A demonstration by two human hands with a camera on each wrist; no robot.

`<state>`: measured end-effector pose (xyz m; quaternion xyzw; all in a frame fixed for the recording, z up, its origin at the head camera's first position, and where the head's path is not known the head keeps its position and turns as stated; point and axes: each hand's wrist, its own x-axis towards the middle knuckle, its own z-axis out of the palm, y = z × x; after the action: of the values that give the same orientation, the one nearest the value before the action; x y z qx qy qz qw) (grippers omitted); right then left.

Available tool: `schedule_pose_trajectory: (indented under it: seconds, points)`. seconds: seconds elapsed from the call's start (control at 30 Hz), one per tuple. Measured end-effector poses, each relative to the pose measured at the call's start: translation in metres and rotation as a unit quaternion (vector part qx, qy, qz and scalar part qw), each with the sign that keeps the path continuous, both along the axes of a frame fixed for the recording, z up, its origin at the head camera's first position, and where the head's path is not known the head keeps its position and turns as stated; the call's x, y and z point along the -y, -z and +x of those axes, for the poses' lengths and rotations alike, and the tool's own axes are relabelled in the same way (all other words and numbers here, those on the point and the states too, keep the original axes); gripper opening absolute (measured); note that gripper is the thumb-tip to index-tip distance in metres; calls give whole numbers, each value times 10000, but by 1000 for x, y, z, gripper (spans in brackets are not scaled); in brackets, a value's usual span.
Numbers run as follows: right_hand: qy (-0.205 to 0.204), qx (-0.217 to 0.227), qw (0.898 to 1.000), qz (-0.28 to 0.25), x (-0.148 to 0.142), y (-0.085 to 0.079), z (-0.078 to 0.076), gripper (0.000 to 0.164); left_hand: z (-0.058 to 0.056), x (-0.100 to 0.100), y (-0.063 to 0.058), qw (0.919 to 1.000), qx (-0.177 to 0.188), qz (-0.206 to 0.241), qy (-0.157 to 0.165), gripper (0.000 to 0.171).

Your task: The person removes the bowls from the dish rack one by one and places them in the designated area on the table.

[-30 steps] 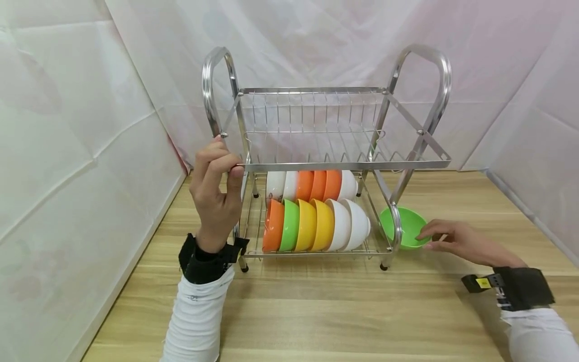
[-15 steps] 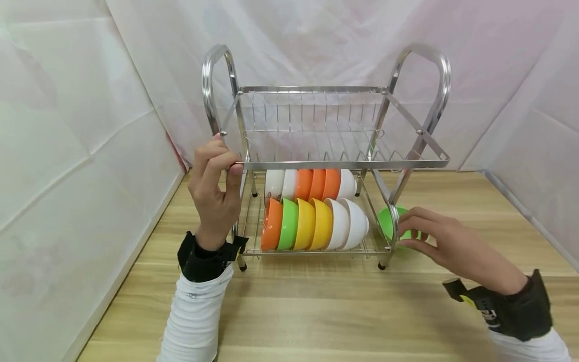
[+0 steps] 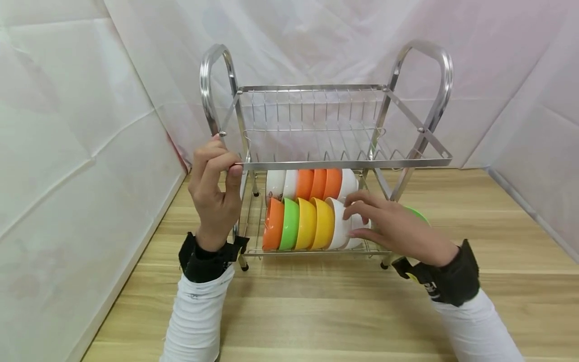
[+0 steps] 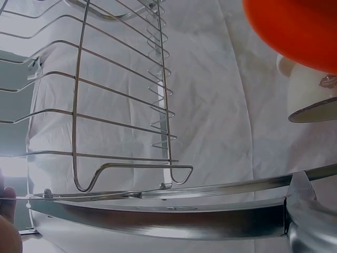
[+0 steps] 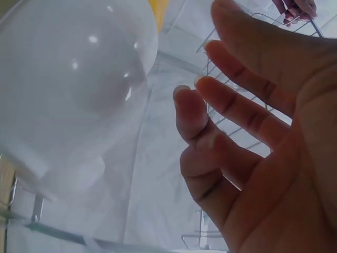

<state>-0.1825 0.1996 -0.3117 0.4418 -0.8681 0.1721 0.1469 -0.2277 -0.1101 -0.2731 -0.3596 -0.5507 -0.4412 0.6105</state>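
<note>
Head view has the left hand (image 3: 214,193) pinching the near left corner of the upper tier on a two-tier metal rack (image 3: 312,165), thumb and fingers right on the front rail. Right hand (image 3: 393,226) is over at the rack's lower right, fingers spread and loosely bent around the end white bowl (image 3: 357,223). Right wrist view shows a gap between fingertips and bowl, so it's not gripping anything.

That white one sits at the right end of the front row on the lower tier, all of them tipped on edge. Going left from it: another white bowl (image 3: 339,229), two yellow bowls (image 3: 323,224), a green bowl (image 3: 290,225) and an orange bowl (image 3: 273,226) at the far end. Behind is a second row, partly cut off by the upper rail: two whites, three oranges, one more white.

Just outside the rack's right side, mostly hidden by the right hand, you can see the rim of a loose green bowl (image 3: 418,214). Both wrists have black straps (image 3: 205,264) over white sleeves (image 3: 194,311). Everything's on a wood-grain table (image 3: 316,311), with pale sheeting (image 3: 307,40) around the back and sides.
</note>
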Motion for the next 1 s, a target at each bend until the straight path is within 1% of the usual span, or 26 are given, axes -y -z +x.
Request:
schedule_pose_trajectory:
  seconds: [0.07, 0.3, 0.47, 0.6, 0.77, 1.0]
  points:
    - [-36, 45, 10000, 46, 5, 1, -4, 35, 1, 0, 0, 10000, 7, -15, 9, 38]
    - [-147, 366, 9991, 126, 14, 8, -14, 32, 0, 1, -1, 10000, -32, -10, 8, 37]
    - [-104, 307, 9994, 122, 15, 13, -16, 26, 1, 1, -1, 10000, -30, -35, 6, 37]
    - [4, 203, 9992, 352, 13, 12, -15, 23, 1, -1, 0, 10000, -25, -82, 29, 36]
    - [9, 146, 9968, 781, 12, 6, -15, 24, 1, -2, -1, 9999, -74, -110, 21, 35]
    - [-70, 326, 9912, 1279, 12, -2, -18, 24, 2, 0, -2, 9999, -88, -85, 1, 36]
